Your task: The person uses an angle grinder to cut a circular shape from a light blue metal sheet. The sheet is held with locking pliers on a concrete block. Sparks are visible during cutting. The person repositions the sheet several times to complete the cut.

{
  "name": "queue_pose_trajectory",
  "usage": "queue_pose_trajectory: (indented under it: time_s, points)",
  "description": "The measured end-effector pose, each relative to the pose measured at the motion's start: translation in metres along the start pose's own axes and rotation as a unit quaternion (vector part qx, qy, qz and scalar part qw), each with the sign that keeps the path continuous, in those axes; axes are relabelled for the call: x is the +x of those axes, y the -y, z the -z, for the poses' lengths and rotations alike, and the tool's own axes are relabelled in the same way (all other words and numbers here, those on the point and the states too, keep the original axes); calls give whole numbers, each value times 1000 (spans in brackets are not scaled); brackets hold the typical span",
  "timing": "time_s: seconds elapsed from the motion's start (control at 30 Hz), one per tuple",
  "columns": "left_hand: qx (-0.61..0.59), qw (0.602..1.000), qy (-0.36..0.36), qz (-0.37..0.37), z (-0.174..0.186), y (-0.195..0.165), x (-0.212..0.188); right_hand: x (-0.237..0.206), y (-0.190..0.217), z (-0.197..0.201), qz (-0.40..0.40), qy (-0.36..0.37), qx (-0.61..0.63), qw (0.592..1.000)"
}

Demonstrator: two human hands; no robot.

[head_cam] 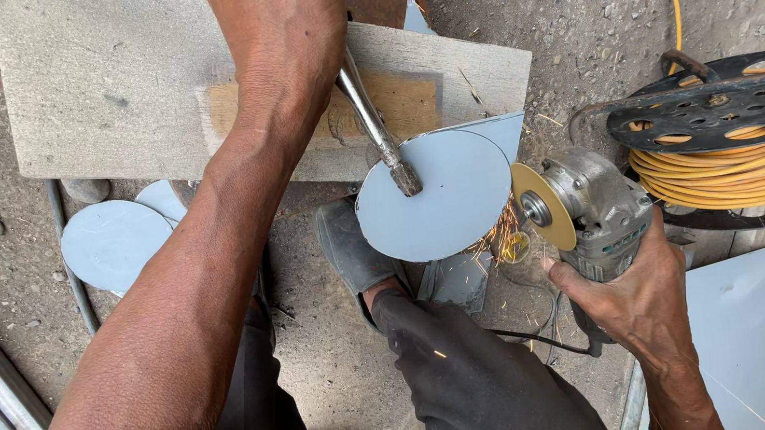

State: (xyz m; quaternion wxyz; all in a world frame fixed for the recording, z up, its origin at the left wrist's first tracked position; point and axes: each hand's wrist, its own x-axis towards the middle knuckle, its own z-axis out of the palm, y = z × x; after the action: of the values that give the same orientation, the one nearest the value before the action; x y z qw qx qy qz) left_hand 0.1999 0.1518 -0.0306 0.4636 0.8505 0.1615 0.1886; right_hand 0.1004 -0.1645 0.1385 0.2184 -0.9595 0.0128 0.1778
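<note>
Head view: edge-grinding of grey metal disc [434, 197] underway, left hand [281, 23] fingers wrapped on clamping pliers [377, 128], right hand [636, 296] fingers gripping angle grinder [586, 205]; next, probably turning disc at board [115, 92] edge.

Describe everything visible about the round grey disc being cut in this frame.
The grey disc is a thin, flat, matt blue-grey sheet, apparently metal, cut nearly round; at its upper right it meets a pointed remnant of the same sheet. It juts out past the edge of a grey board, above the person's shoe. A steel tool held by the left hand presses on its upper middle. At its right edge the yellow wheel of an angle grinder, held by the right hand, touches it, throwing sparks below.
</note>
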Motion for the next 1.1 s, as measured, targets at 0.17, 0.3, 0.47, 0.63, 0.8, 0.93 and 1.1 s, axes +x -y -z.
queue_pose_trajectory:
  time_s: [0.17,0.3,0.47,0.63,0.8,0.93,1.1]
  points:
    - [-52,998,-24,-6,1,-2,0,2,-2,1,-1,9,-5,1000]
    - [117,987,-45,-103,-1,-2,3,1,-5,-1,7,18,-5,1000]
    - [103,991,-23,-84,-2,-3,3,0,0,0,-3,13,-25,1000]
    - [168,978,-44,-118,-5,-4,6,-1,8,3,9,7,-8,1000]
    - [153,979,-50,-125,-5,-4,4,-3,6,3,2,12,-36,999]
    - [175,975,-50,-126,-5,-5,6,-4,3,3,17,9,-41,999]
    - [212,963,-76,-150,-5,-5,8,-6,1,4,-8,17,-39,999]
